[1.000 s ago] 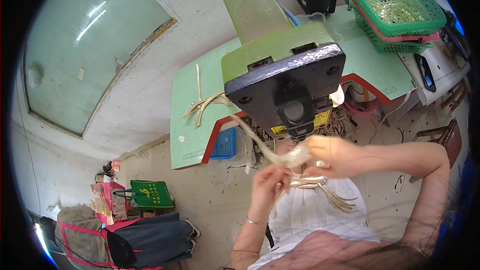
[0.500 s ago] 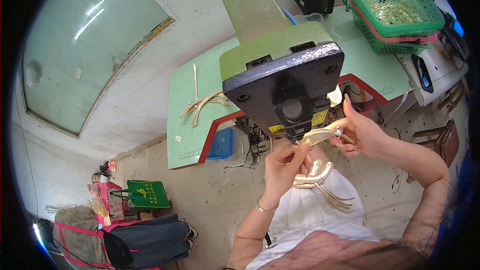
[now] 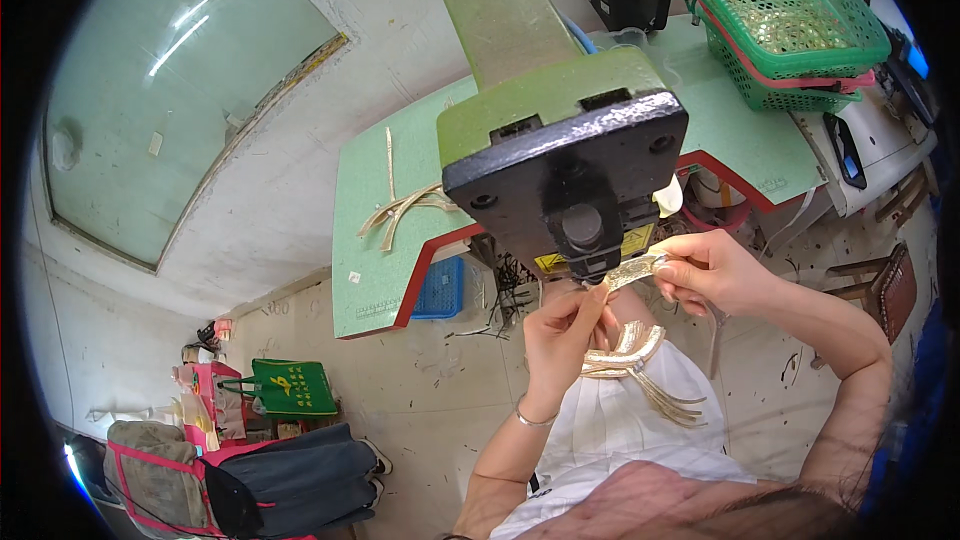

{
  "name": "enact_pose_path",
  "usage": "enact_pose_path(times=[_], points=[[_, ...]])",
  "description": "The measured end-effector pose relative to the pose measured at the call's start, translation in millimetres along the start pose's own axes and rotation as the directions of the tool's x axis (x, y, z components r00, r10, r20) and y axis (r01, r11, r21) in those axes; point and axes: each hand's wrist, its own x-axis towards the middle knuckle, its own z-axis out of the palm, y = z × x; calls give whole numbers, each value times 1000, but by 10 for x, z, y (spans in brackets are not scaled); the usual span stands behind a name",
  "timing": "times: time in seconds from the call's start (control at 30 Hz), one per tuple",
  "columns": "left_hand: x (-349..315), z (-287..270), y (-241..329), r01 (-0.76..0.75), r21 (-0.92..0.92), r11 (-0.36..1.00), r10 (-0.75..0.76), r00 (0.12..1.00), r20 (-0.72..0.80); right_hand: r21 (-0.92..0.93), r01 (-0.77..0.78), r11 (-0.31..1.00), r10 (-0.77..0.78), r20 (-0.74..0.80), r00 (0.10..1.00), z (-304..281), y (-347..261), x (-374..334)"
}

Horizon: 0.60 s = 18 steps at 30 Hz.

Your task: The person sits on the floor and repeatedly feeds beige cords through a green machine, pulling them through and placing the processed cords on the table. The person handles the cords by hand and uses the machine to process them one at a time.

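Note:
A flat gold strap is stretched between my two hands, right beneath the black head of a green machine. My left hand pinches its left end, close to the small tip under the head. At the other end, my right hand grips the strap with thumb and fingers, and a thin tail dangles below. Across my white-clothed lap lies a bundle of gold straps with several loose ends fanning out. Parts of the held strap are covered by my fingers.
Gold straps rest on the green table, left of the machine. Stacked baskets and a phone are at the far right. A blue basket stands under the table. On the left are a green bag and a clothes-draped chair.
My right thumb has come down from its raised position onto the strap. The right hand's grip has shifted along it, and the thin tail now hangs beneath that hand.

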Motion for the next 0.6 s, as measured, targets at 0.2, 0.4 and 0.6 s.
enact_pose_path(times=[0.2,0.4,0.6], points=[[-154,-85,-215,-81,-113,990,60,982,-177,-170,14,985,-19,-32,999,80,-107,147],[-279,-199,-340,-93,-155,983,50,964,-262,-338,108,935,-128,-38,991,220,-223,289],[-49,-224,-220,-294,342,893,357,923,-141,-645,225,730,-235,72,969,101,-267,444]])
